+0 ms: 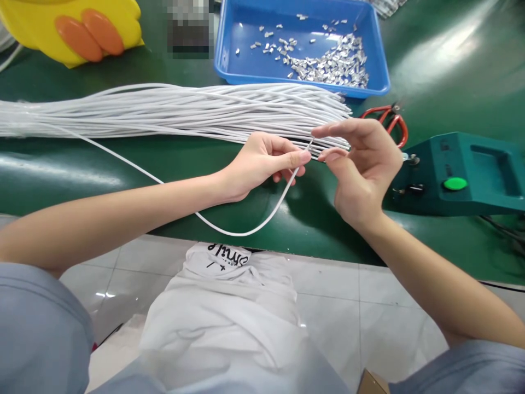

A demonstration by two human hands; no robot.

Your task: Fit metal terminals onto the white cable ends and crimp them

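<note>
My left hand (262,164) is closed in a pinch on one white cord (246,227) near its end, above the green table (123,164). The cord loops down toward the table's front edge and runs back left into the bundle of white cords (164,109). My right hand (363,164) is just right of the cord's tip, thumb and forefinger curled close to it. I cannot tell whether a small metal piece sits between those fingers. The bundle lies across the table behind both hands.
A blue tray (229,49) with several small metal clips (336,63) stands at the back. Red-handled scissors (389,120) lie right of the bundle. A teal machine (463,175) with a green button (455,184) sits at the right. A yellow duck-shaped object (82,27) is back left.
</note>
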